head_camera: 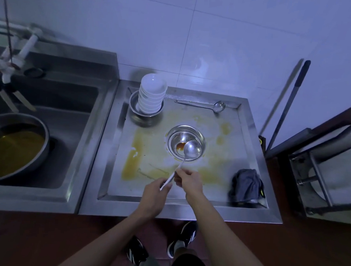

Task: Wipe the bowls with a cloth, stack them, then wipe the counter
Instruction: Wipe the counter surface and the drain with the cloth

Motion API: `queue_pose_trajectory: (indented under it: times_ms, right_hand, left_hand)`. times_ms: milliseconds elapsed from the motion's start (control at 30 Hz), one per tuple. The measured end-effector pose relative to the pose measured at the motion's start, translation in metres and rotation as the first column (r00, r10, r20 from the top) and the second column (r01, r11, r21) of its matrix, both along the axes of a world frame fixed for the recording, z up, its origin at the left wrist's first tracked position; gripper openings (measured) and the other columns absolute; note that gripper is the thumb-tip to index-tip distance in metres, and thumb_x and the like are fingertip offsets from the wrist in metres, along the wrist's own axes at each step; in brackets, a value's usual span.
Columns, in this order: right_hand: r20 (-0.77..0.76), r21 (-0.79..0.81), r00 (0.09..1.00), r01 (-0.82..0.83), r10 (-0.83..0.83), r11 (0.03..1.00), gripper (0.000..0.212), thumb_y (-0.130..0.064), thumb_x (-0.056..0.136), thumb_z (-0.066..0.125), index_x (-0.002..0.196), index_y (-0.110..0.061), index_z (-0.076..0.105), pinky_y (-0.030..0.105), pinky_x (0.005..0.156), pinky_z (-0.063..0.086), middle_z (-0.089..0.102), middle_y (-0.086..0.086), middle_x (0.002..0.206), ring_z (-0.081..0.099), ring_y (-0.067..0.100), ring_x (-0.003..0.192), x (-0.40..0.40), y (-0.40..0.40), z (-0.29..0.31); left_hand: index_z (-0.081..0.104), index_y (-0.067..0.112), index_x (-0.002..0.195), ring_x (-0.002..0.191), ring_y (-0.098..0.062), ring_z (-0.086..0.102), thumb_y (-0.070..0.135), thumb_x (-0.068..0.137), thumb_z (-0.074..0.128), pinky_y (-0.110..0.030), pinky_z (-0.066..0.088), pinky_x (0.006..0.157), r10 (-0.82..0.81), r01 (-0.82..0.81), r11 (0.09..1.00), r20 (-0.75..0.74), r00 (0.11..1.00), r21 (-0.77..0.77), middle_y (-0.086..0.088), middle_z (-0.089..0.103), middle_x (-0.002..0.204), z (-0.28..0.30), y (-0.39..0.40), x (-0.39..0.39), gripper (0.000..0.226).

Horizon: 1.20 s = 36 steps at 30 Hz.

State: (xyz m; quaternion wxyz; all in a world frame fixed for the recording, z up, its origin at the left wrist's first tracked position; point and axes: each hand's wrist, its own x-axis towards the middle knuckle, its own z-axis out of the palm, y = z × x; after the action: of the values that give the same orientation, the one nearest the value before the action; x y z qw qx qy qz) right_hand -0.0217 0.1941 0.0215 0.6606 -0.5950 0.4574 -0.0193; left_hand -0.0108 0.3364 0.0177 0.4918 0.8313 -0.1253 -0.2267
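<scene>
A recessed steel counter [225,176] carries everything here, its surface smeared with yellow liquid [131,161], thickest along the left side. At the far left a metal basin [134,108] holds a stack of white bowls [152,96]. A ladle [202,105] lies along the far edge. A round metal strainer [185,133] sits mid-counter. A dark grey cloth [246,185] lies crumpled in the near right corner.

Sink [49,110], left: steel pan [17,145] of yellow liquid; taps [16,57] above. Second ladle [202,106] at the rear. Mop handle [288,106] leaning on tiled wall [216,33].
</scene>
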Motion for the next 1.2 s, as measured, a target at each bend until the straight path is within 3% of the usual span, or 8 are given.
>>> queue_pose_trajectory:
  times_ms: [133, 300, 500, 667, 800, 1033, 1133, 1200]
  right_hand:
    - [0.027, 0.162, 0.997, 0.069, -0.074, 0.984, 0.014, -0.008, 0.095, 0.064, 0.085, 0.000, 0.070, 0.028, 0.060, 0.056, 0.067, 0.012, 0.073, 0.063, 0.020, 0.065, 0.003, -0.007, 0.012]
    - [0.084, 0.223, 0.992, 0.072, -0.093, 0.972, 0.020, -0.007, 0.101, 0.054, 0.098, 0.010, 0.066, 0.029, 0.061, 0.057, 0.068, 0.014, 0.077, 0.063, 0.021, 0.069, 0.005, -0.025, 0.017]
    - [0.045, -0.029, 0.998, -0.043, 0.045, 0.999, 0.017, -0.004, 0.101, 0.051, 0.090, -0.006, 0.065, 0.027, 0.063, 0.054, 0.069, 0.007, 0.075, 0.063, 0.017, 0.067, 0.003, -0.078, 0.016]
    - [-0.146, -0.250, 0.938, -0.342, 0.314, 0.906, 0.019, -0.008, 0.098, 0.053, 0.086, -0.009, 0.067, 0.024, 0.057, 0.054, 0.071, 0.001, 0.074, 0.065, 0.016, 0.067, 0.006, -0.152, 0.012]
    - [-0.230, -0.357, 0.883, -0.469, 0.410, 0.808, 0.021, -0.012, 0.094, 0.060, 0.077, -0.023, 0.063, 0.033, 0.075, 0.055, 0.072, -0.007, 0.072, 0.068, 0.016, 0.076, 0.021, -0.202, 0.008]
    - [-0.121, -0.230, 0.929, -0.369, 0.350, 0.900, 0.021, -0.014, 0.088, 0.057, 0.073, -0.014, 0.072, 0.032, 0.070, 0.051, 0.073, 0.001, 0.075, 0.066, 0.018, 0.075, 0.068, -0.251, -0.006]
    - [-0.037, -0.119, 0.972, -0.235, 0.232, 0.965, 0.027, -0.012, 0.092, 0.056, 0.071, -0.012, 0.072, 0.032, 0.064, 0.050, 0.070, 0.014, 0.073, 0.065, 0.024, 0.068, 0.096, -0.261, -0.014]
    - [0.001, -0.035, 0.990, -0.138, 0.139, 0.990, 0.028, -0.007, 0.095, 0.056, 0.074, -0.012, 0.074, 0.026, 0.063, 0.050, 0.071, 0.007, 0.070, 0.065, 0.020, 0.065, 0.118, -0.264, -0.021]
  left_hand:
    - [0.066, 0.021, 0.097, 0.070, -0.003, 0.057, 0.027, 0.102, 0.059, -0.021, 0.039, 0.064, 0.058, -0.061, 0.997, -0.063, 0.996, -0.054, 0.009, 0.065, 0.077, 0.007, -0.013, -0.006, 0.010]
    - [0.061, 0.022, 0.097, 0.056, -0.002, 0.052, 0.028, 0.102, 0.058, -0.018, 0.039, 0.055, 0.030, -0.051, 0.992, -0.178, 0.984, -0.112, 0.003, 0.063, 0.068, 0.011, -0.035, -0.012, 0.009]
    - [0.059, 0.013, 0.081, 0.054, -0.014, 0.056, 0.032, 0.104, 0.055, -0.032, 0.045, 0.058, -0.213, 0.208, 0.977, -0.223, 0.951, -0.042, -0.004, 0.066, 0.069, 0.007, -0.069, 0.015, 0.030]
    - [0.068, 0.020, 0.104, 0.065, -0.013, 0.068, 0.024, 0.099, 0.064, -0.017, 0.049, 0.061, -0.033, 0.034, 0.999, -0.118, 0.992, 0.007, 0.000, 0.074, 0.092, 0.014, -0.108, 0.088, 0.008]
    - [0.066, 0.027, 0.107, 0.072, -0.018, 0.071, 0.025, 0.097, 0.068, -0.036, 0.054, 0.071, 0.005, -0.003, 1.000, -0.092, 0.996, 0.020, 0.002, 0.073, 0.093, 0.026, -0.158, 0.133, 0.011]
    - [0.068, 0.022, 0.094, 0.071, -0.022, 0.069, 0.021, 0.098, 0.063, -0.032, 0.055, 0.071, -0.067, 0.081, 0.989, -0.112, 0.991, 0.123, -0.006, 0.073, 0.086, 0.013, -0.229, 0.142, 0.006]
    - [0.067, 0.016, 0.078, 0.070, -0.023, 0.068, 0.043, 0.089, 0.057, -0.046, 0.056, 0.073, -0.155, 0.172, 0.973, -0.120, 0.981, 0.155, -0.004, 0.070, 0.074, -0.006, -0.243, 0.141, 0.031]
    - [0.064, 0.013, 0.072, 0.064, -0.019, 0.063, 0.040, 0.092, 0.057, -0.044, 0.053, 0.068, -0.196, 0.218, 0.958, -0.129, 0.972, 0.186, -0.004, 0.064, 0.067, -0.012, -0.249, 0.143, 0.034]
